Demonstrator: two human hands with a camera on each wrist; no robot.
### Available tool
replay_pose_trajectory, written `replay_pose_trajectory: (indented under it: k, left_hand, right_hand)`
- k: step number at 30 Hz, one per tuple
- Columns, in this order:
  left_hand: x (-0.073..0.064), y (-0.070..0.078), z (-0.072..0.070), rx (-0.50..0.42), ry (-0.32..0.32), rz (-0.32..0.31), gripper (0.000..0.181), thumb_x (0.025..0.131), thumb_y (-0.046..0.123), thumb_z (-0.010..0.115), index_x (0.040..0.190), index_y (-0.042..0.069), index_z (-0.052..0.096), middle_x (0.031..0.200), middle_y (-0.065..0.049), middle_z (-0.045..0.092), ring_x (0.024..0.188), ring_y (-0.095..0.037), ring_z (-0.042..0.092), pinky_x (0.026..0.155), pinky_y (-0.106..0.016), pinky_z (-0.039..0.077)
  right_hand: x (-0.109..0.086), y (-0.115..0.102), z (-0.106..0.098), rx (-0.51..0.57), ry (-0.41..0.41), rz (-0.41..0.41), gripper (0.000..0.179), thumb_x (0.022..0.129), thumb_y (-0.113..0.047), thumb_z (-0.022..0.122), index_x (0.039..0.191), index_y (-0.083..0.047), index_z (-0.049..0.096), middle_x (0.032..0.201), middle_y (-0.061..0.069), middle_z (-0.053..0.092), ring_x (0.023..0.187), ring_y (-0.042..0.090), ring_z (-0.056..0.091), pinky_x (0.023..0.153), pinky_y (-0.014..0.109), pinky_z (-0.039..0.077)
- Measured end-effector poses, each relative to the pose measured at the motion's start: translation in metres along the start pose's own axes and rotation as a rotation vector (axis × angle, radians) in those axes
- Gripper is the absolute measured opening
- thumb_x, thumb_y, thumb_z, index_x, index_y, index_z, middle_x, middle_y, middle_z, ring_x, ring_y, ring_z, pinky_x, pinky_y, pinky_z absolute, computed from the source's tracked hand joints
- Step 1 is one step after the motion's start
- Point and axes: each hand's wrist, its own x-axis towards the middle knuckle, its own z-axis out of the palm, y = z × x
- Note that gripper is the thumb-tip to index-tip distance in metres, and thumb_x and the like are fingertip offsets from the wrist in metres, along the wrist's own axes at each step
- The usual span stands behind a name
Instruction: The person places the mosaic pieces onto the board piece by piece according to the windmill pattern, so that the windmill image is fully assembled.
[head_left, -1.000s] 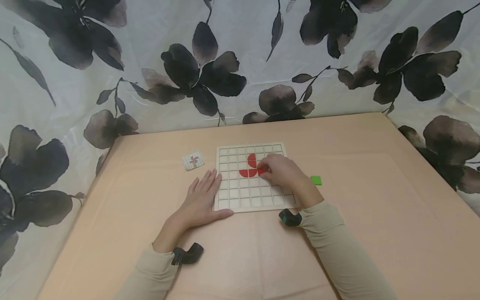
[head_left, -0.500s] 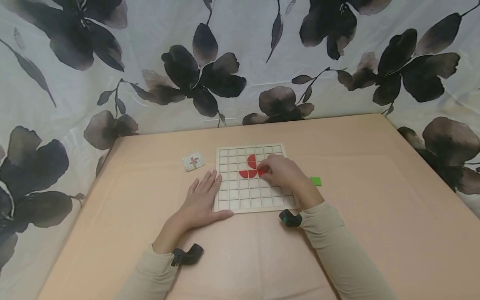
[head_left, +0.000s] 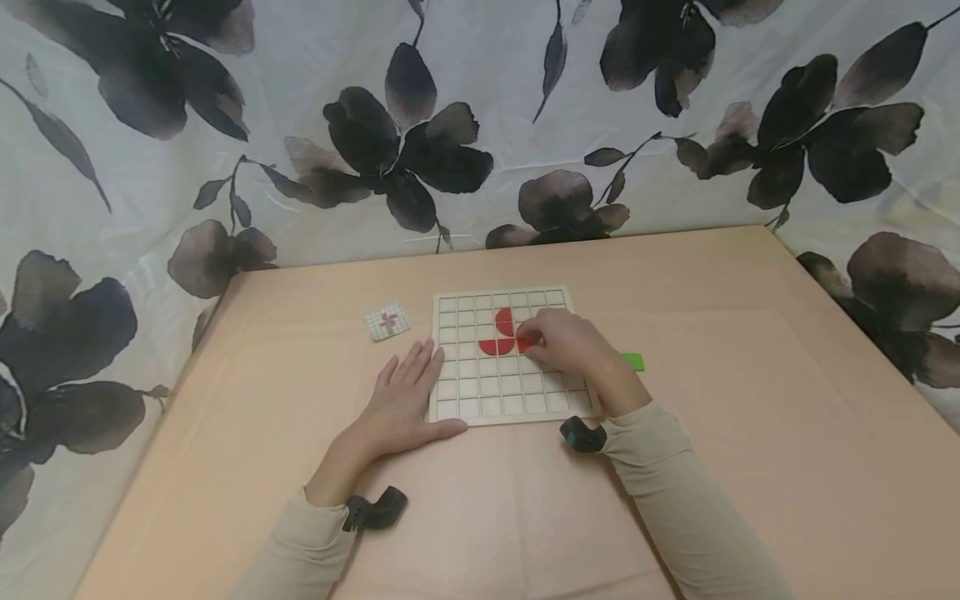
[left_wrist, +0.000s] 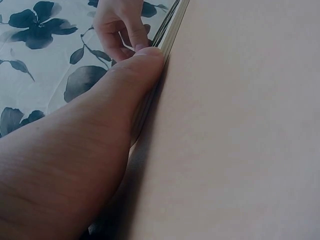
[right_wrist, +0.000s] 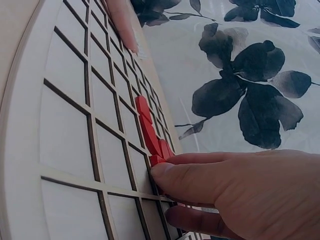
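A pale board (head_left: 489, 407) with a grid of square cells lies mid-table. Red quarter-round tiles (head_left: 497, 346) sit in its cells around the middle, forming half-circle petals. My right hand (head_left: 566, 340) reaches over the board from the right, thumb and fingers pinching a red tile (right_wrist: 157, 160) at the cell beside the other red ones; the fingers hide part of it. My left hand (head_left: 405, 400) rests at the board's left edge, fingers spread and straight, the thumb along the near left corner. In the left wrist view that thumb (left_wrist: 145, 55) touches the board's edge.
A small pattern card (head_left: 386, 321) with a red flower on a grid lies left of the board's far corner. A green square tile (head_left: 633, 362) lies right of the board, partly behind my right wrist. A floral cloth (head_left: 525, 125) hangs behind the table (head_left: 750, 375).
My right hand has shifted very slightly to the right, and its wrist covers more of the green tile. The left hand has stayed in place.
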Motion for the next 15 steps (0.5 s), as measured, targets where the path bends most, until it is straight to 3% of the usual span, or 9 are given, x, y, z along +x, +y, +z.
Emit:
replay_pose_trajectory:
  k: [9,15]
  left_hand:
    - [0.0004,-0.0009,0.0021,-0.001,0.002,0.001,0.111,0.075,0.079,0.050,0.153,0.008,0.014,0.161,-0.011,0.007,0.149,-0.028,0.003,0.116,-0.056,0.005]
    - [0.0002,-0.0005,0.0009,-0.008,0.000,-0.002,0.112,0.075,0.079,0.050,0.153,0.009,0.012,0.161,-0.010,0.006,0.149,-0.027,0.002,0.117,-0.055,0.004]
  right_hand:
    - [-0.0012,0.0001,-0.0006,0.003,-0.012,-0.009,0.028,0.086,-0.020,0.070,0.114,-0.017,0.071,0.101,0.001,0.066,0.091,0.018,0.056,0.085,0.037,0.050]
    - [-0.0002,0.0004,-0.0019,-0.032,-0.014,-0.021,0.027,0.085,-0.020,0.070,0.112,-0.018,0.071,0.095,0.000,0.064,0.081,0.018,0.053,0.074,0.033,0.047]
